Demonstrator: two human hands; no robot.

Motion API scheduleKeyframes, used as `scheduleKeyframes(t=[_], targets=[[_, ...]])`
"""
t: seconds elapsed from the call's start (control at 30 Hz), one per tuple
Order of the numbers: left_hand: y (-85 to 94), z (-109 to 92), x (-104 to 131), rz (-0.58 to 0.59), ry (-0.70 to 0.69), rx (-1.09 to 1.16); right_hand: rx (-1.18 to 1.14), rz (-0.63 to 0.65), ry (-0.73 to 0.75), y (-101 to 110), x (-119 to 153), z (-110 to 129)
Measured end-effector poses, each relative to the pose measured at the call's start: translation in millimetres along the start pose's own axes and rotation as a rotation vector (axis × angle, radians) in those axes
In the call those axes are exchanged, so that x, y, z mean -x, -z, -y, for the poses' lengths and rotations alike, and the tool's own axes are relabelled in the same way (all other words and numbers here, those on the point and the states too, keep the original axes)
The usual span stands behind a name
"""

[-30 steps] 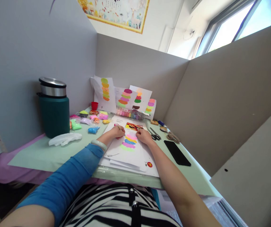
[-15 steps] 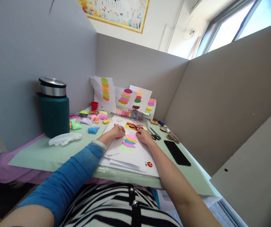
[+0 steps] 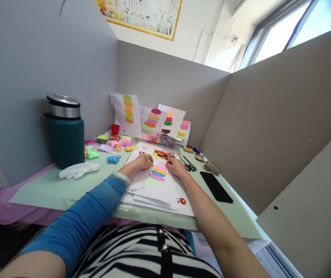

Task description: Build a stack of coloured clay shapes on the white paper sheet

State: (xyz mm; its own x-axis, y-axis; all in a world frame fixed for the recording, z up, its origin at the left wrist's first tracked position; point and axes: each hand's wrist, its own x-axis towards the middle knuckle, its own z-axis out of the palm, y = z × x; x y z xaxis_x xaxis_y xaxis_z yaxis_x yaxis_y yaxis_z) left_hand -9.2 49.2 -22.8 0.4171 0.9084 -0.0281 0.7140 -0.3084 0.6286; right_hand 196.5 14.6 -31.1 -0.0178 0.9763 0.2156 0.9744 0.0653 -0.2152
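A white sheet of paper [image 3: 142, 186] lies before me with wavy stacked bands of colour [image 3: 157, 175] in pink, yellow, blue, purple and green. Left of the top pink band, my left hand [image 3: 144, 161] rests with its fingers drawn together in a pinch. Whatever lies between those fingertips is too small to make out. My right hand [image 3: 176, 166] is on the opposite side of the band, fingers curled against the paper; its fingertips are partly hidden. Under the sheet is a printed white board [image 3: 187, 209], with a colourful picture [image 3: 162, 155] near its top.
Small bags of coloured clay [image 3: 104, 148], a blue one [image 3: 114, 159] and a white glove-like item [image 3: 79, 170] lie left, beside a green flask [image 3: 67, 139]. Scissors [image 3: 190, 164] and a black phone [image 3: 217, 187] lie right. Coloured sheets [image 3: 129, 116] lean behind, above a case of colours [image 3: 159, 139].
My left hand's fingers have shifted slightly, and the reddish spot beneath them shows less. My right hand stays in place.
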Motion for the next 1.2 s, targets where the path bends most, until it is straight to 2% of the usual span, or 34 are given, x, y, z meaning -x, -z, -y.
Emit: scheduleKeyframes(t=[1.2], targets=[[0.2,-0.2,1.6,-0.007,-0.017,0.009,-0.011,0.018,-0.017,4.9,3.7,4.3]])
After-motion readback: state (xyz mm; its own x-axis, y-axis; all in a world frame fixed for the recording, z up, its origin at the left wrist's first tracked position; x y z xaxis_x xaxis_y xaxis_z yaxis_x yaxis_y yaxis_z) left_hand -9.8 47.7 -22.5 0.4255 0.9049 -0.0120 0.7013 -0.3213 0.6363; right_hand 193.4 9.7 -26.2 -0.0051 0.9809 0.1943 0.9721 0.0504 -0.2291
